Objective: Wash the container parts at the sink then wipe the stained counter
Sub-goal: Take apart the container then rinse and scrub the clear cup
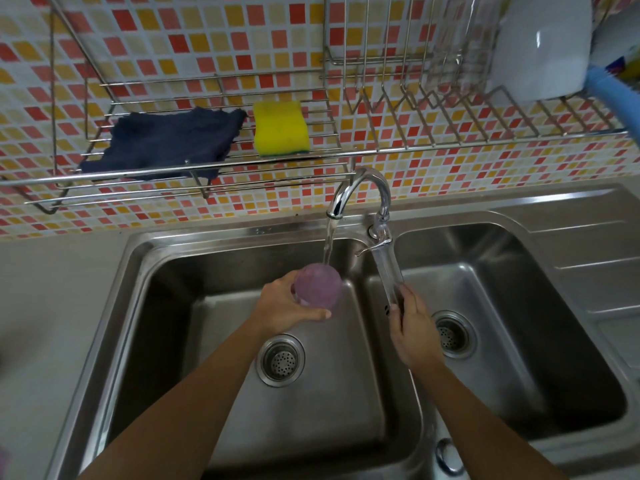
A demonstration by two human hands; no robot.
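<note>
Left hand (280, 308) grip grasping round purple translucent container part (318, 285) under running chrome tap (360, 195); right hand (412, 323) clenched on lever (388, 268). Risk: wet part slips into near-left basin, splashing.

The tap (360, 195) stands behind the sink (156, 258), between its two basins. Above the tap hangs a rack (207, 178), holding a cloth (166, 143) left of a sponge (280, 128).

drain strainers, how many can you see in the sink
2: one drain strainer in the left basin below the left hand, the other in the right basin, partly covered by the right hand.
</note>
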